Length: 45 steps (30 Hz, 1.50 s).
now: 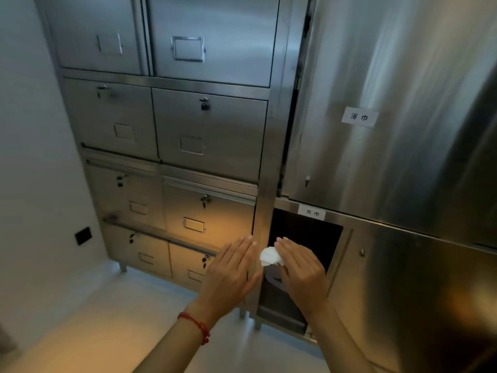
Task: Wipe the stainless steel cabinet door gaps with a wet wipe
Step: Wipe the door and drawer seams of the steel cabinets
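A crumpled white wet wipe (269,256) lies against the vertical steel post (265,184) between the left bank of lockers and a dark open compartment (306,238). My right hand (302,267) presses the wipe onto the post's right edge with straight fingers pointing up; how the thumb lies under the wipe is hidden. My left hand (231,273), a red string bracelet on its wrist, rests flat with straight fingers on the lower locker door and the post's left edge, just left of the wipe.
Stainless steel locker doors (209,135) with small padlocks and label holders fill the left. A tall steel door (390,103) with a white label stands at the right, another labelled door (403,278) below it. A white wall (32,157) with a black socket is on the left, pale floor below.
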Each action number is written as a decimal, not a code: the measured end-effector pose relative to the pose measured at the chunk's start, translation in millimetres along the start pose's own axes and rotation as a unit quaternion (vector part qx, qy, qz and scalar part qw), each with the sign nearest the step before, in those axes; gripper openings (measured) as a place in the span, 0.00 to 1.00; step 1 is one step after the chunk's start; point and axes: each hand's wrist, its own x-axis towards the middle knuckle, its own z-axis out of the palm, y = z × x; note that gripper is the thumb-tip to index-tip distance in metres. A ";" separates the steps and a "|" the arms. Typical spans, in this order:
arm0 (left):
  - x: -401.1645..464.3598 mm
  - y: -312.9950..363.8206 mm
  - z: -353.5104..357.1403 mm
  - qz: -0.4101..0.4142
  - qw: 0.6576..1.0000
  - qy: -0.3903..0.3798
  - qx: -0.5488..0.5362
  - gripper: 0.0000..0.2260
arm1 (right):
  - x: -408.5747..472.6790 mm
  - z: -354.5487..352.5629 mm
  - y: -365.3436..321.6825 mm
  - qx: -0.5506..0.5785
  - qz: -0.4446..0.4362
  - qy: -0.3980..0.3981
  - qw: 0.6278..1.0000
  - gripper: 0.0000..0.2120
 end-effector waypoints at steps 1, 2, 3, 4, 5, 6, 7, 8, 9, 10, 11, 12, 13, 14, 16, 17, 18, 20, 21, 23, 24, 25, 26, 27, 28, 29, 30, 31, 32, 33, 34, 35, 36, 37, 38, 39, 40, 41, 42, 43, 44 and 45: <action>-0.6 -4.8 2.4 -0.005 1.000 -0.001 0.005 0.23 | 4.1 6.8 1.6 0.009 -0.004 0.004 1.000 0.20; -1.3 -10.1 4.0 -0.011 1.000 -0.007 0.010 0.24 | 7.8 14.1 3.0 0.015 -0.008 0.007 1.000 0.20; -2.0 -16.4 5.5 -0.016 1.000 -0.015 0.015 0.24 | 11.4 21.8 3.6 0.022 -0.010 0.006 1.000 0.19; -2.6 -23.4 6.2 -0.021 0.999 -0.021 0.020 0.24 | 14.8 30.8 3.4 0.028 -0.011 0.011 0.999 0.17; -3.0 -30.3 7.0 -0.026 0.999 -0.024 0.027 0.23 | 18.0 39.5 2.7 0.031 -0.019 0.021 0.999 0.12; -3.4 -37.6 7.3 -0.032 0.999 -0.026 0.032 0.22 | 21.7 47.9 1.3 0.034 -0.026 0.029 0.999 0.10; -3.2 -45.2 7.7 -0.039 0.998 -0.029 0.035 0.22 | 26.5 55.7 -1.2 0.042 -0.029 0.033 0.998 0.15; -2.8 -52.9 7.8 -0.046 0.998 -0.031 0.037 0.22 | 30.7 64.9 -3.1 0.048 -0.034 0.036 0.998 0.20; -2.1 -61.1 8.1 -0.051 0.997 -0.032 0.041 0.22 | 37.1 73.3 -5.9 0.055 -0.036 0.039 0.997 0.22; -1.6 -70.0 8.6 -0.056 0.997 -0.034 0.044 0.22 | 42.6 82.9 -8.7 0.061 -0.041 0.045 0.996 0.22; -0.9 -78.8 9.7 -0.058 0.997 -0.035 0.046 0.22 | 47.9 91.3 -12.0 0.065 -0.045 0.045 0.996 0.21; -0.4 -88.1 11.0 -0.058 0.997 -0.036 0.047 0.22 | 53.0 100.9 -14.8 0.068 -0.048 0.047 0.995 0.19; -0.4 -97.7 12.9 -0.060 0.996 -0.036 0.047 0.22 | 58.8 110.5 -17.1 0.071 -0.052 0.047 0.995 0.16; -0.5 -108.2 14.9 -0.063 0.996 -0.037 0.047 0.23 | 64.3 120.8 -19.2 0.069 -0.055 0.047 0.995 0.12; -0.5 -131.8 18.8 -0.068 0.996 -0.043 0.047 0.26 | 75.9 141.1 -25.6 0.071 -0.051 0.032 0.996 0.14; -0.1 -144.3 20.9 -0.067 0.996 -0.044 0.047 0.26 | 81.8 152.0 -28.4 0.074 -0.048 0.020 0.996 0.17; -0.1 -157.2 23.2 -0.067 0.996 -0.046 0.046 0.26 | 87.9 162.6 -31.4 0.075 -0.045 0.016 0.996 0.19; 1.2 -184.9 27.5 -0.068 0.996 -0.046 0.042 0.26 | 101.6 184.4 -37.7 0.073 -0.050 0.020 0.996 0.22; 2.4 -199.4 29.2 -0.068 0.996 -0.044 0.040 0.26 | 109.6 194.8 -41.0 0.075 -0.054 0.019 0.996 0.22; 3.4 -228.6 31.7 -0.066 0.996 -0.041 0.042 0.26 | 126.9 214.6 -49.9 0.072 -0.058 0.015 0.996 0.22; 3.3 -242.4 32.3 -0.066 0.996 -0.041 0.041 0.26 | 135.1 224.2 -55.0 0.068 -0.058 0.013 0.996 0.22; 2.5 -256.0 32.9 -0.065 0.996 -0.041 0.039 0.26 | 143.6 233.9 -60.5 0.067 -0.056 0.010 0.996 0.23; 1.2 -269.8 33.3 -0.066 0.996 -0.041 0.035 0.27 | 152.4 243.3 -66.5 0.068 -0.055 0.008 0.996 0.23; 0.3 -283.6 33.8 -0.068 0.996 -0.039 0.034 0.27 | 161.3 253.2 -72.2 0.069 -0.055 0.009 0.996 0.23; -0.1 -297.5 34.0 -0.068 0.996 -0.036 0.036 0.27 | 170.0 262.7 -77.4 0.070 -0.057 0.010 0.996 0.23; 0.0 -311.6 34.0 -0.068 0.996 -0.034 0.038 0.27 | 178.5 271.9 -82.5 0.071 -0.059 0.010 0.996 0.23; 0.2 -325.2 34.0 -0.068 0.996 -0.033 0.042 0.27 | 185.9 280.7 -87.6 0.071 -0.060 0.008 0.996 0.23; 0.3 -337.5 34.0 -0.069 0.996 -0.033 0.047 0.27 | 192.7 289.3 -92.3 0.070 -0.060 0.006 0.996 0.23; 0.5 -348.7 34.2 -0.071 0.996 -0.034 0.052 0.27 | 198.6 297.6 -96.4 0.071 -0.057 0.004 0.996 0.23; 0.8 -359.2 34.8 -0.074 0.995 -0.033 0.054 0.27 | 204.5 306.3 -99.9 0.073 -0.054 0.003 0.996 0.23; 1.2 -369.1 36.0 -0.077 0.995 -0.034 0.054 0.27 | 209.9 315.0 -102.9 0.076 -0.052 0.002 0.996 0.23; 1.9 -378.4 37.6 -0.081 0.995 -0.035 0.053 0.27 | 215.6 323.7 -105.3 0.079 -0.052 0.001 0.995 0.23; 2.9 -387.6 39.5 -0.083 0.994 -0.036 0.053 0.27 | 221.2 332.5 -106.7 0.082 -0.053 0.000 0.995 0.23; 4.8 -397.2 41.9 -0.085 0.994 -0.035 0.055 0.28 | 227.2 341.7 -107.4 0.085 -0.053 0.000 0.995 0.23; 7.2 -406.6 44.3 -0.087 0.994 -0.034 0.059 0.28 | 233.0 350.5 -107.1 0.088 -0.050 -0.001 0.995 0.23; 10.5 -415.8 46.9 -0.089 0.993 -0.034 0.063 0.28 | 238.8 359.4 -106.3 0.091 -0.047 -0.001 0.995 0.23; 13.8 -424.2 49.8 -0.092 0.993 -0.034 0.065 0.28 | 244.0 368.4 -104.7 0.094 -0.044 0.000 0.995 0.23; 17.2 -432.2 53.5 -0.094 0.993 -0.032 0.065 0.28 | 249.4 377.7 -102.5 0.095 -0.043 0.003 0.995 0.23; 21.2 -440.2 57.7 -0.096 0.993 -0.029 0.065 0.28 | 254.9 387.1 -99.7 0.094 -0.044 0.006 0.995 0.23; 26.0 -448.4 62.1 -0.096 0.993 -0.025 0.063 0.28 | 261.3 396.5 -96.4 0.092 -0.046 0.009 0.995 0.23; 31.5 -456.6 66.5 -0.096 0.993 -0.022 0.063 0.28 | 267.6 405.9 -92.5 0.090 -0.048 0.015 0.995 0.23; 37.3 -464.7 71.3 -0.094 0.993 -0.016 0.067 0.27 | 273.7 415.4 -88.3 0.087 -0.049 0.023 0.995 0.23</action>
